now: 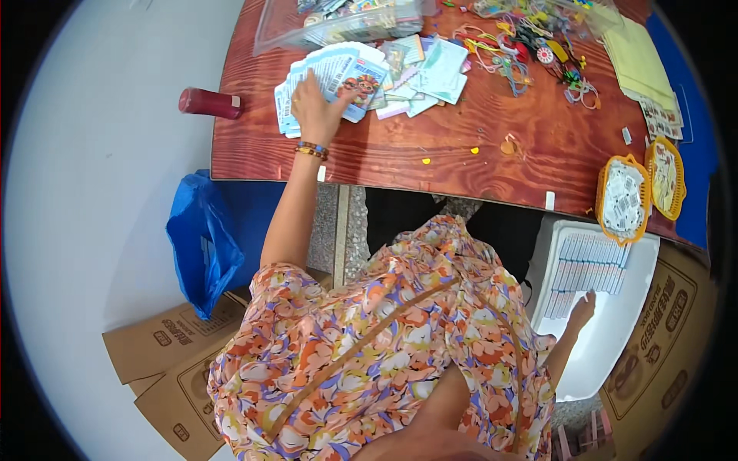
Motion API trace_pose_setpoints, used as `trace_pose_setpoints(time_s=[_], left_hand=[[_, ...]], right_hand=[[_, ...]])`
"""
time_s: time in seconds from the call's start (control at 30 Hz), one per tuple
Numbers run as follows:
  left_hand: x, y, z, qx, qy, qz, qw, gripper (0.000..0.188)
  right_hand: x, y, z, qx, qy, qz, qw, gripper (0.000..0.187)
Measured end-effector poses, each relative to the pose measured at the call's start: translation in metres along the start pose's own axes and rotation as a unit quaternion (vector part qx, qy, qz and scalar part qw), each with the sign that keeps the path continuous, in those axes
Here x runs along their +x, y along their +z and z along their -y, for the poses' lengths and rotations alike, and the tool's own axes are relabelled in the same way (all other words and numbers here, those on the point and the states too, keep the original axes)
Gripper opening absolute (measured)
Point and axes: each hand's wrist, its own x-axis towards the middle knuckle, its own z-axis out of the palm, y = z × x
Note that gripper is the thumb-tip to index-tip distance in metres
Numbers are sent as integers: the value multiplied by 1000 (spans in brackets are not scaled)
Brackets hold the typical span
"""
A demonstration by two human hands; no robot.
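My left hand (317,110) lies over a fan of light-blue printed cards (332,67) at the table's left. Its thumb and fingers are spread apart, touching the cards. A cartoon picture shows on the top one. Down at the right, my right hand (582,310) reaches into a white plastic tub (596,361) beside the table. Its fingers stretch toward rows of small, thin blue-and-white packs (588,265) standing close together there. Nothing shows in that hand, though it is small in view. Right of the fan, a loose heap of pastel cards and packets (430,73) touches it.
A clear bin (269,31) of packets stands behind the cards. Colourful cords and trinkets (530,54) lie farther right, near yellow sheets (642,61). Two orange baskets (613,219) sit at the right edge. A red bottle (211,104), blue bag (200,238) and cardboard boxes (173,342) are left.
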Motion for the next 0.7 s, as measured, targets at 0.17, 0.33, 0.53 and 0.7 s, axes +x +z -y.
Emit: trace_pose_setpoints(time_s=[0.17,0.33,0.53,0.7], left_hand=[[-6,26,10,102,63,4,993,98],[-19,12,-7,89,85,-105,987,71],[-31,-17,-20,-240,-25,-49,969,32],[-63,-40,-77,-519,-77,187,831,25]], right_hand=[[-24,-61,171,215,-56,-91,971,37],[-41,-86,280,273,-214,-48,937,33],[-49,-91,438,329,-340,222,853,25],[-51,-62,555,510,-301,375,713,38]])
